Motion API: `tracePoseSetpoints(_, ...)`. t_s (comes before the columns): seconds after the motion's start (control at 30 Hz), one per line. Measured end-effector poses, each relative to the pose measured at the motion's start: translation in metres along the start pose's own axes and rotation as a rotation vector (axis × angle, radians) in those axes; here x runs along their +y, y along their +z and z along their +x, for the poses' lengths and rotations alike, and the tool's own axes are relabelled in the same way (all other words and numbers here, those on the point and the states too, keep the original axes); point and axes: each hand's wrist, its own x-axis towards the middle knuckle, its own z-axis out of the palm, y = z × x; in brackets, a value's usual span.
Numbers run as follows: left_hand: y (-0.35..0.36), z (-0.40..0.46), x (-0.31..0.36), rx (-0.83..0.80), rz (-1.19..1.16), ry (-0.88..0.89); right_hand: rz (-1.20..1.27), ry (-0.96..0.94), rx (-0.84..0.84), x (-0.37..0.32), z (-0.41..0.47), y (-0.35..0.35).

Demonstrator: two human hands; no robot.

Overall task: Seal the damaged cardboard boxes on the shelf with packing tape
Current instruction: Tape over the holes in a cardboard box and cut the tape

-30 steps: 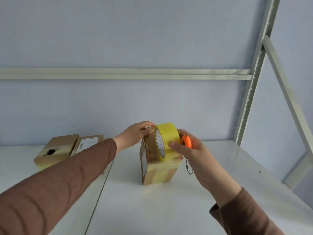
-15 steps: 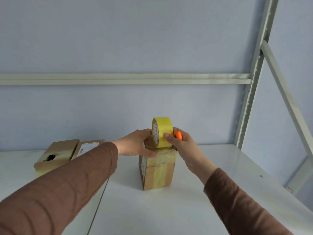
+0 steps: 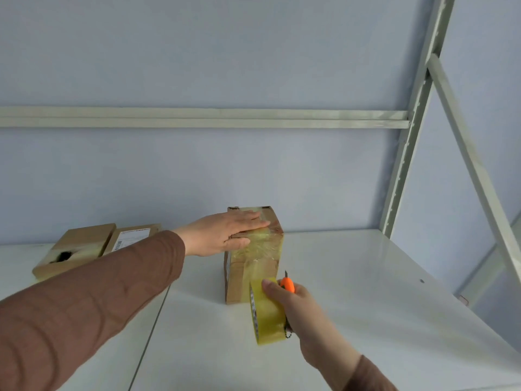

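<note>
Box [image 3: 253, 266]: upright on the shelf [image 3: 366, 277], tape over its top and near face.
Left hand [image 3: 225, 235]: your flat fingers press the lid.
Right hand [image 3: 293, 303]: you grip the roll [image 3: 266, 314] and an orange cutter [image 3: 287, 285] low at the front.
Risk: a crooked pull may wrinkle tape; the blade sits near your fingers.

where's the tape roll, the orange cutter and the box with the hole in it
tape roll [image 3: 267, 317]: head view, on its yellow outer band.
orange cutter [image 3: 288, 285]: head view, on its orange body above the right hand.
box with the hole [image 3: 84, 244]: head view, on its top face.
</note>
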Motion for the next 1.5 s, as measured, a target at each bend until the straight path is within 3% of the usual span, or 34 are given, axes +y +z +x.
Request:
tracePoseSetpoints(0.17, 0.003, -0.004, 0.008, 0.048, -0.005, 0.012, 0.017, 0.113, 0.017, 0.029, 0.006, 0.011)
tracePoseSetpoints(0.27, 0.011, -0.015, 0.014, 0.205, -0.151, -0.077, 0.026, 0.101, -0.013, 0.032, 0.008, 0.013)
tracePoseSetpoints(0.37, 0.035, -0.032, 0.031, 0.477, -0.322, -0.253, 0.055, 0.093, -0.048, 0.035, 0.005, 0.013)
tracePoseSetpoints(0.5, 0.089, -0.056, 0.081, 1.027, -0.686, -0.506, 0.045, 0.078, -0.052, 0.04, 0.003, 0.012)
tracePoseSetpoints(0.53, 0.1, -0.059, 0.095, 1.09, -0.791, -0.561, 0.026, 0.07, -0.051, 0.041, 0.003, 0.011)
tracePoseSetpoints(0.6, 0.109, -0.057, 0.118, 0.991, -1.004, -0.598, -0.015, 0.049, -0.054, 0.044, 0.003, 0.01)
tracePoseSetpoints(0.67, 0.111, -0.048, 0.128, 0.757, -1.182, -0.607, -0.079, 0.005, -0.053, 0.045, 0.003, 0.008)
tracePoseSetpoints(0.77, 0.111, -0.039, 0.132, 0.602, -1.236, -0.595, -0.243, -0.173, 0.095, 0.041, 0.005, -0.002)
tracePoseSetpoints(0.87, 0.115, -0.041, 0.134, 0.652, -1.306, -0.601, -0.369, -0.338, 0.301, 0.021, 0.013, -0.023)
tracePoseSetpoints(1.13, 0.115, -0.035, 0.134, 0.658, -1.339, -0.673, -0.984, -0.617, 0.173, -0.039, 0.029, -0.043)
tracePoseSetpoints(1.37, 0.114, -0.033, 0.134, 0.688, -1.34, -0.668, -0.98, -0.722, 0.234, -0.042, 0.045, -0.052)
tracePoseSetpoints(1.5, 0.114, -0.033, 0.133, 0.698, -1.336, -0.664, -1.193, -0.964, 0.204, -0.039, 0.046, -0.046)
